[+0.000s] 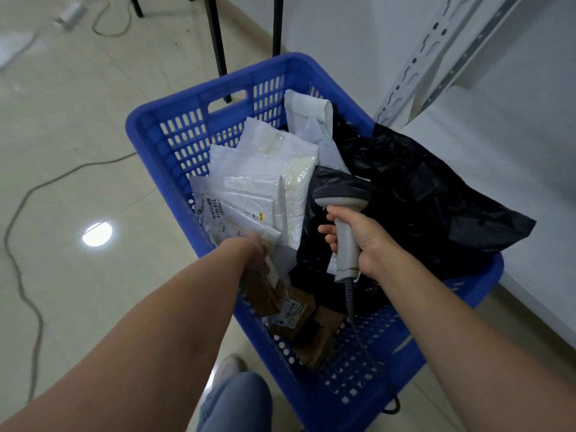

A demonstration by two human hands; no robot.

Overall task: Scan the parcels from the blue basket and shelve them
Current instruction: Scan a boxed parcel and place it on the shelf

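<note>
Filling blue basket: white, black, brown parcels; right hand grips scanner.

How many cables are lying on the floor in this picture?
2: a long grey cable winding down the floor on the left, and a looped cable at the top, beside a white object. More may lie out of view.

"What's on the floor?"
"A grey cable snaking over glossy pale tiles; a round light reflection near it."
"Farther back?"
"Black furniture legs beside a white wall."
</note>
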